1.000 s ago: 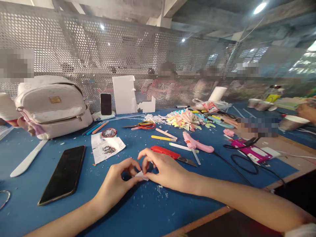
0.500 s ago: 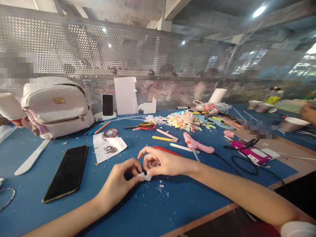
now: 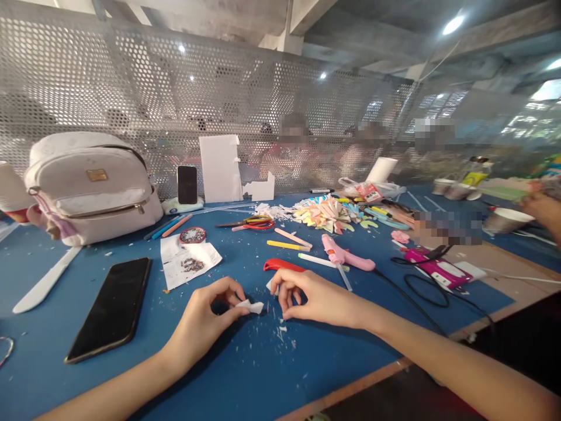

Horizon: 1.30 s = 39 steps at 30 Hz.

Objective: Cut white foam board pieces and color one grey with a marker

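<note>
Between the thumb and fingers of my left hand (image 3: 214,307) is a small white scrap (image 3: 251,307), which looks like paper or thin foam. My right hand (image 3: 302,297) hovers just to the right of it, fingers curled and apart from the thumb, with nothing seen gripped. Behind its fingertips shows part of another white piece (image 3: 270,285); whether the fingers touch it is unclear. A red-handled cutter (image 3: 283,265) lies just beyond my right hand, partly covered by it. White crumbs (image 3: 283,329) are scattered on the blue table (image 3: 228,374) below the hands.
Left are a black phone (image 3: 109,310), white plastic knife (image 3: 46,280) and backpack (image 3: 94,187). A paper sheet (image 3: 175,278) bears dark bits. Scissors (image 3: 249,223), markers (image 3: 287,245), coloured scraps (image 3: 326,213) and a pink glue gun (image 3: 346,254) lie ahead. Right are a power strip (image 3: 438,269) and another person's hand (image 3: 543,204).
My right hand has drawn away to the right from the white scrap, leaving it in my left hand. More of the red cutter now shows. The view has shifted slightly.
</note>
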Available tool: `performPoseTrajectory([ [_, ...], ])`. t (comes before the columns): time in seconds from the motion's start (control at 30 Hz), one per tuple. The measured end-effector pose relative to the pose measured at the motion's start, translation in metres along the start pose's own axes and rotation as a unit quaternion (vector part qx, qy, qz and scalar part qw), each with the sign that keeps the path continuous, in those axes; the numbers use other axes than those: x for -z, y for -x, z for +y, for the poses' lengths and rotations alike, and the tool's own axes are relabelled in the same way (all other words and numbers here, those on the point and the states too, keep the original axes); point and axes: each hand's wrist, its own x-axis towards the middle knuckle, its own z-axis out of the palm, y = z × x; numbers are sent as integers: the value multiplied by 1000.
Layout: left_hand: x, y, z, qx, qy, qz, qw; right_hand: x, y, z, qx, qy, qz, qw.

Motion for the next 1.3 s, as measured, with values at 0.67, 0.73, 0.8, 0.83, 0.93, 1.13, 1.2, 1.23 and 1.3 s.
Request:
performPoseTrajectory([
  [0.67,1,-1,0,-17,-15,-9,1000,-4,2,-29,-40,101,-39,993],
  [0.73,1,-1,0,-19,-15,-9,1000,-4,3,-29,-46,87,-34,995],
  [0.8,1,0,0,-20,-15,-10,1000,-5,4,-27,-47,74,-31,996],
  [0.83,1,0,0,-20,-16,-10,1000,-6,4,-25,-47,71,-29,996],
  [0.93,1,0,1,-22,-16,-10,1000,-11,4,-17,-47,77,-16,996],
  [1.13,1,1,1,-25,-14,-9,1000,-22,9,-15,-47,121,10,991],
  [1.2,1,1,0,-26,-14,-9,1000,-26,13,-18,-37,168,20,985],
  [1.23,1,1,0,-27,-15,-10,999,-27,15,-20,-26,193,24,981],
  [1.3,1,1,0,-27,-15,-10,999,-29,18,-21,-4,221,27,975],
])
